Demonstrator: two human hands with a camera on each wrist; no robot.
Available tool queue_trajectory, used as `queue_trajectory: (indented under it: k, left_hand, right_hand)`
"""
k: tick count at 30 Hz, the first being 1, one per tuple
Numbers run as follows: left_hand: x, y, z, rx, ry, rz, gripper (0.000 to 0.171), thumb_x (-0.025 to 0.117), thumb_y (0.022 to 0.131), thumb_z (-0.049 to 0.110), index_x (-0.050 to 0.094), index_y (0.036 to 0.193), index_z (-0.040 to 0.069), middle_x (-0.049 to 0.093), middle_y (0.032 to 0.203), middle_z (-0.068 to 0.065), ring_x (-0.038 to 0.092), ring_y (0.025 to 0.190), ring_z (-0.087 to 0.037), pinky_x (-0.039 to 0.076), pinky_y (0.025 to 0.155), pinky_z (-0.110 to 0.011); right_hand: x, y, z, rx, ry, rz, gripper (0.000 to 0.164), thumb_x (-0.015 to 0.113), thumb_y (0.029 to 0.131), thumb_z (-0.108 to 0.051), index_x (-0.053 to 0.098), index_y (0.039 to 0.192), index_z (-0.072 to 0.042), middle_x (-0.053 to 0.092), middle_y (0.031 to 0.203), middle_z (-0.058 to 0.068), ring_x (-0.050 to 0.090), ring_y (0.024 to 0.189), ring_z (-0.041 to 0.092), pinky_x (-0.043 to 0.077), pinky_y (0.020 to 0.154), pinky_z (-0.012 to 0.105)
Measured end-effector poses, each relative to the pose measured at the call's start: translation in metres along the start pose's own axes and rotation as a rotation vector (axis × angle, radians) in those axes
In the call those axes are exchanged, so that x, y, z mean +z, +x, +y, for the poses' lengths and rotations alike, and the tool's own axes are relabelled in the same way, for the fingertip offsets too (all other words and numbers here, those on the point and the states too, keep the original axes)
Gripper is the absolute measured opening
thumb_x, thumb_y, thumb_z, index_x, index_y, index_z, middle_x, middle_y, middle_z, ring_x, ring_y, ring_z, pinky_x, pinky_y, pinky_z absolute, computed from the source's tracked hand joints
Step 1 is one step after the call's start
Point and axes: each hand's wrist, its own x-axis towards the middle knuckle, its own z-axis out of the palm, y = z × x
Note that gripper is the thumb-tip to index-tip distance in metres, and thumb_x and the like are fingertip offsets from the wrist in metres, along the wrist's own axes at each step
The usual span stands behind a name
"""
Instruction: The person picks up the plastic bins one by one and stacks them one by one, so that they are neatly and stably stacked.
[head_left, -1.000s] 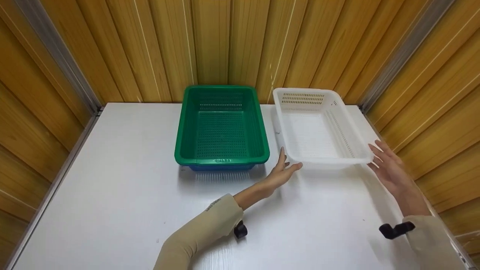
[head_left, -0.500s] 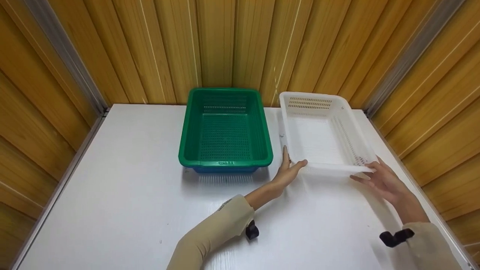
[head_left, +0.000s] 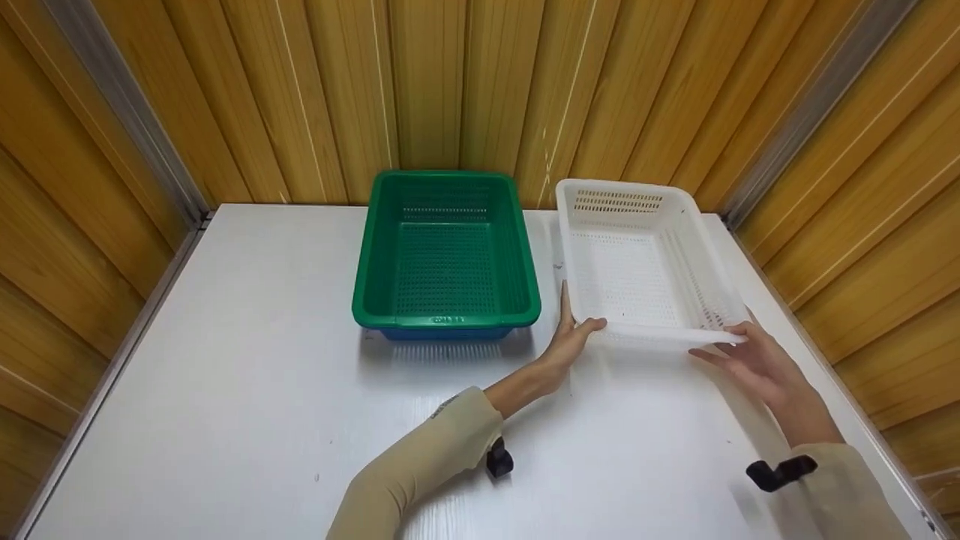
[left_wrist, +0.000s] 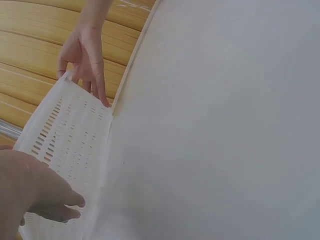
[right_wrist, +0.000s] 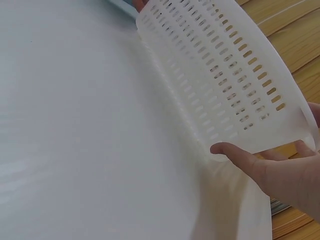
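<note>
A white perforated plastic basket (head_left: pixel 660 334) sits at the back right of the white table, nothing inside it. My left hand (head_left: pixel 559 356) holds its front left corner, thumb at the front rim and fingers along the left side. At the front right corner my right hand (head_left: pixel 772 382) grips the rim, with a finger reaching under it. The right wrist view shows this hand (right_wrist: pixel 285 172) around the corner, some fingers hidden behind the slotted wall. In the left wrist view, the left hand (left_wrist: pixel 40 187) overlaps the near end of the basket (left_wrist: pixel 75 135).
Left of the white basket stands a green basket (head_left: pixel 445 322), nested over a blue basket (head_left: pixel 448 333). Wood-look panel walls (head_left: pixel 427 90) rise behind and at both sides of the table (head_left: pixel 225 390). Each sleeve carries a black wrist mount (head_left: pixel 499 459).
My right hand has moved from beside the right side of the white basket to its front right corner and grips it there. The left hand stays at its corner; the basket has hardly moved.
</note>
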Motion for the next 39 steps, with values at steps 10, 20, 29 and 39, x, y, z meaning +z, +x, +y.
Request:
queue_trajectory:
  k: [10, 20, 29, 39]
  left_hand:
    - [0.003, -0.009, 0.009, 0.009, -0.019, -0.036, 0.098, 0.063, 0.097, 0.035, -0.011, 0.161, 0.045, -0.016, 0.173, 0.002, -0.010, 0.160, -0.033, -0.001, 0.126, -0.065]
    - [0.008, -0.020, 0.029, 0.060, -0.039, -0.048, 0.097, 0.064, 0.096, 0.034, -0.006, 0.161, 0.048, -0.009, 0.173, 0.005, -0.009, 0.161, -0.029, 0.000, 0.126, -0.064]
    - [0.005, -0.021, 0.052, 0.146, -0.090, -0.121, 0.091, 0.060, 0.100, 0.028, -0.005, 0.160, 0.052, 0.018, 0.170, 0.011, 0.007, 0.160, -0.022, -0.002, 0.127, -0.060]
    - [-0.001, -0.027, 0.063, 0.221, -0.115, -0.136, 0.091, 0.061, 0.099, 0.023, -0.001, 0.161, 0.049, 0.006, 0.172, 0.011, 0.007, 0.160, -0.020, 0.000, 0.128, -0.058]
  right_hand:
    - [0.001, -0.011, -0.006, -0.025, -0.080, -0.094, 0.043, 0.017, 0.111, -0.012, 0.042, 0.145, -0.014, 0.055, 0.145, 0.007, 0.055, 0.135, 0.026, 0.047, 0.112, 0.056]
    - [0.024, -0.020, -0.010, -0.188, -0.272, -0.035, 0.043, 0.024, 0.110, -0.010, 0.041, 0.149, -0.014, 0.056, 0.143, 0.004, 0.061, 0.125, 0.022, 0.052, 0.107, 0.050]
    - [0.053, -0.018, -0.018, -0.271, -0.351, 0.021, 0.041, 0.029, 0.109, -0.007, 0.047, 0.146, -0.012, 0.064, 0.136, 0.004, 0.067, 0.114, 0.021, 0.055, 0.101, 0.047]
    - [0.064, -0.022, -0.020, -0.301, -0.455, -0.004, 0.049, 0.028, 0.110, -0.007, 0.031, 0.158, -0.015, 0.062, 0.140, 0.003, 0.067, 0.119, 0.019, 0.054, 0.104, 0.037]
